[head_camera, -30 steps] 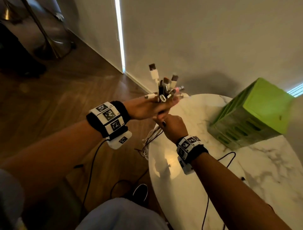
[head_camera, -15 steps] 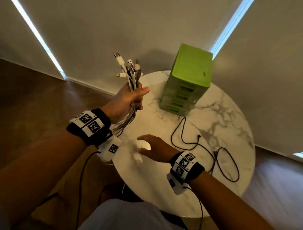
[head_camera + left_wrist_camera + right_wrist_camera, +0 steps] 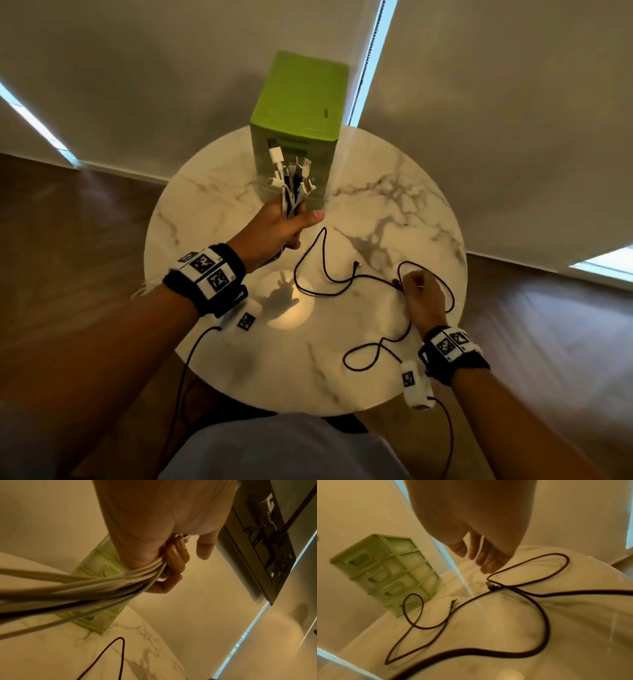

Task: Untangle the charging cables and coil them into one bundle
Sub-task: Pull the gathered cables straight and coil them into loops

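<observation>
A bunch of cables (image 3: pixel 289 192), mostly white with a dark one among them, held upright above the far part of the round marble table (image 3: pixel 212 219), plug ends fanned out in front of the green drawer box (image 3: pixel 301 99). Gripped in the left hand (image 3: pixel 274 228): fingers (image 3: pixel 176 555) curled tight round the strands, thumb stretched out along the front, wrist raised off the table. Below the fist, the strands run back past the wrist in one thick sheaf (image 3: pixel 82 588), blurred close to the lens there.

A single black cable (image 3: pixel 322 277) lies apart from the bunch, loose on the tabletop in several open loops: one curve near the left hand, a wide loop on the right side, another loop near the front edge. One small plug end (image 3: pixel 453 602) rests free on the marble near the middle; a second plug (image 3: pixel 491 585) sits where the strands cross.

Right hand (image 3: pixel 423 296) lowered over that crossing, on the right side of the table. From above, fingers bent downward at the cable; from the wrist, fingers (image 3: pixel 486 563) hang only loosely bent just above the loop (image 3: pixel 539 568), with a gap between tips and strand. Cannot tell whether any fingertip touches or pinches the cable; nothing plainly gripped.

Green drawer box standing upright at the far edge of the table, drawer fronts facing the person. Marked bands on both wrists, thin black leads trailing from them toward the lap. Wooden floor around the table, pale wall behind.
</observation>
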Tool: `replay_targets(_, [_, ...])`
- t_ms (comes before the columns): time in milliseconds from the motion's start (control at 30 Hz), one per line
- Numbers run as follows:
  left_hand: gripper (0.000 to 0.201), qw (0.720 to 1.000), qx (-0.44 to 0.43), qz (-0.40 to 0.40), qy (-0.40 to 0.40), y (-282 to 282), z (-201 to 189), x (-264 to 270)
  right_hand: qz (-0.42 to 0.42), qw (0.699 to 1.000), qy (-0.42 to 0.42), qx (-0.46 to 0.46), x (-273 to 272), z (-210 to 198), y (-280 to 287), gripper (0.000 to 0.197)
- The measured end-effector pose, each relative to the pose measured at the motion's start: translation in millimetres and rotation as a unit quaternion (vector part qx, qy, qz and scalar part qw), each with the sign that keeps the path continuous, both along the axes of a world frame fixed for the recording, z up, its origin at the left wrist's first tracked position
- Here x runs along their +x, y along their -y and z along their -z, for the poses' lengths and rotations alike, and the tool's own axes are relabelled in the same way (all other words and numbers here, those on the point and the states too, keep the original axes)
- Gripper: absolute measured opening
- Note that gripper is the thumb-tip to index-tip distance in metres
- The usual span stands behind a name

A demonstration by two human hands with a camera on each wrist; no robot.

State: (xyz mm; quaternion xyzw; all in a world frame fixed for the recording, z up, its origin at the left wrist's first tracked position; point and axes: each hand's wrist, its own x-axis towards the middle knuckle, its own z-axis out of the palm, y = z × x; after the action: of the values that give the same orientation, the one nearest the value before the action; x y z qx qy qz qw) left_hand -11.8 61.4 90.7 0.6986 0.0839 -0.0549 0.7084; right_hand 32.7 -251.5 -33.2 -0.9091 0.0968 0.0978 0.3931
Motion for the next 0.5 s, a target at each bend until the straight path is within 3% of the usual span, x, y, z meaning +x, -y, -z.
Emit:
replay_targets(67, [0.034, 1.0, 0.021, -0.001, -0.003, 11, 2, 0, 0.007, 0.998, -0.058, -0.033, 5, 16, 12, 0.026])
replay_targets(167, [0.036, 0.999, 0.041, -0.009, -0.009, 22, 2, -4, -0.061, 0.981, -0.152, -0.103, 8, 41, 21, 0.043])
replay_targets(367, [0.032, 0.996, 0.061, -0.048, -0.036, 36, 2, -16, -0.215, 0.953, -0.123, -0.173, 23, 60, 10, 0.037])
replay_targets(500, [0.035, 0.995, 0.079, -0.056, -0.036, 47, 1, -22, -0.26, 0.935, -0.046, -0.235, 29, 40, -13, 0.029])
